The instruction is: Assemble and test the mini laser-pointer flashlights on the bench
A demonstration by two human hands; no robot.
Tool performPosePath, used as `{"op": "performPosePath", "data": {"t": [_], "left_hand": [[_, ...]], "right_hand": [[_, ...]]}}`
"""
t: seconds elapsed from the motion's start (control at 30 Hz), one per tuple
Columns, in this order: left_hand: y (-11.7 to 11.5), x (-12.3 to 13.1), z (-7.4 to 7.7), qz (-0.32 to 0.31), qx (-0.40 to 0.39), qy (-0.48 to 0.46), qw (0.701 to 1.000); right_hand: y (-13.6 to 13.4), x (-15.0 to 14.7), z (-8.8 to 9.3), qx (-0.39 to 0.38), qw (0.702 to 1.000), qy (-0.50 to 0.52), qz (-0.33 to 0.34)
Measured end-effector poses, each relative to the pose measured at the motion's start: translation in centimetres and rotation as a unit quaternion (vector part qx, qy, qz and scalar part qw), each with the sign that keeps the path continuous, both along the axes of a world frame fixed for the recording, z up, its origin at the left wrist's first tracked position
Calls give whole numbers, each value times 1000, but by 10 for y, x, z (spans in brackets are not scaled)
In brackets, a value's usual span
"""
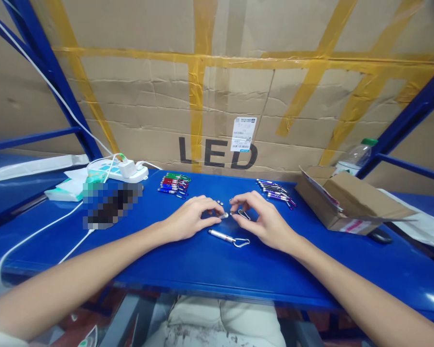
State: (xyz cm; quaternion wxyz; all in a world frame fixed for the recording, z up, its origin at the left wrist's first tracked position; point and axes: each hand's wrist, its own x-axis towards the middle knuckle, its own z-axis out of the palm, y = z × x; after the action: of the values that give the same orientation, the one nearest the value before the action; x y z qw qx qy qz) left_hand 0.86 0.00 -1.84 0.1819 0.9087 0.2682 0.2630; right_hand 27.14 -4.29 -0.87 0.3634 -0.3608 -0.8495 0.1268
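Observation:
My left hand (193,219) pinches a small silvery piece (224,215) between thumb and fingers, just above the blue table. Close to it on the right, my right hand (264,219) is closed at the fingertips on a small metal part (232,212), mostly hidden by the fingers. A silver carabiner clip (243,214) shows inside the curl of that hand; whether it joins the held part I cannot tell. Below both hands lies a silver penlight (222,235) with a carabiner. Tiny round silver pieces (220,202) rest just beyond the left fingertips.
Green, red and blue penlights (173,183) with clips lie in a row at back left, purple and black penlights (275,189) at back right. An open cardboard box (347,202) stands right. Left are a power strip (123,168), white cables and a tissue pack (67,188).

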Motion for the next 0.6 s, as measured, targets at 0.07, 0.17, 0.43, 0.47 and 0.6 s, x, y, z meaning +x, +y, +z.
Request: {"op": "performPosePath", "data": {"t": [0.07, 0.17, 0.43, 0.47, 0.6], "left_hand": [[-1, 1, 0, -9, -1, 2, 1000], [-2, 1, 0, -12, 1, 1, 1000], [-2, 2, 0, -9, 1, -14, 1000], [-2, 2, 1, -9, 2, -15, 1000], [-1, 1, 1, -5, -3, -15, 1000]], "right_hand": [[-2, -4, 0, 12, 1000, 6, 6], [-4, -7, -1, 21, 1000, 2, 15], [-4, -5, -2, 15, 1000, -9, 20], [-4, -5, -1, 18, 1000, -14, 19], [-5, -6, 1, 44, 998, -35, 14]]}}
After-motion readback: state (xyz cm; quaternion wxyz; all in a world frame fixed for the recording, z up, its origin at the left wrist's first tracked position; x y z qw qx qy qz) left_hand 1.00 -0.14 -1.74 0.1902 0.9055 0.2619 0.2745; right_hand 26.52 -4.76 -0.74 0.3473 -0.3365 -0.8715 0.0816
